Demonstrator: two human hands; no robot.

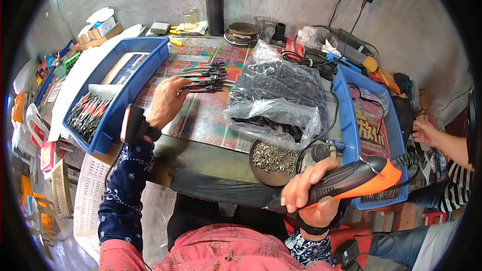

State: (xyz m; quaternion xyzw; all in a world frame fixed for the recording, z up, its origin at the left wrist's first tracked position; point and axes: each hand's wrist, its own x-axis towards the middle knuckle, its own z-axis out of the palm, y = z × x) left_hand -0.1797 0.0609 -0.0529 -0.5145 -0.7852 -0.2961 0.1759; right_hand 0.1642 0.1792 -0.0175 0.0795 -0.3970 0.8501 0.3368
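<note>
Left blue tray (150, 50) held a heap of finished-looking black pliers with red grips (88, 113), glossy plastic handles over dull metal, lying on white paper. Left hand (165, 101) was stretched out over the tabletop (201, 158), fingers pinched on one piece from the row of bare black metal pliers (203, 78) lined up on the colourful printed sheet (201, 115). Centre: crinkled clear plastic bag (276, 98) still bulging with dark metal parts, so by my read most stock remained unprocessed; only that short row was laid out. Just below it, a round shallow dish (273, 160) of small shiny screws or rivets, well stocked. Right hand (314, 195) was clenched around a black-and-orange power screwdriver (351, 180), matte rubbery body, coiled cord at the back, tip pointing left near the tabletop's front edge, not on any workpiece. Right blue tray (346, 120) held printed paper and a bag. Another person's hand (427, 131) was at the far right.
</note>
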